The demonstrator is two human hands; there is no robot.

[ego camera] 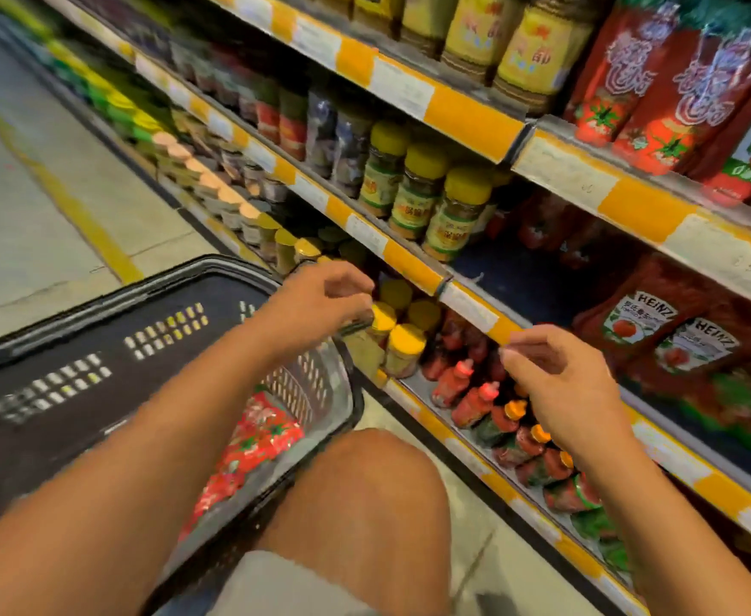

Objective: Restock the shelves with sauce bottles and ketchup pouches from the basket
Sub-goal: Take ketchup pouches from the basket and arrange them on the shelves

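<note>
Hands working the bottom shelf [462, 442] from the head view — left hand [320, 300] is reaching at the yellow-capped jars [402, 349], fingers curled by one cap; motion blur, so I cannot tell whether it is gripping. Right hand [560, 384] is hovering over the sauce bottles [475, 402], fingers loosely curled, holding nothing.

Risk: the bottles are lying packed and tilted — a nudge from either wrist could be knocking them or a jar off the shelf lip.

Basket [98, 304] is sitting on the floor, just beside the knee, holding red ketchup pouches [253, 442] waiting to be shelved.
</note>
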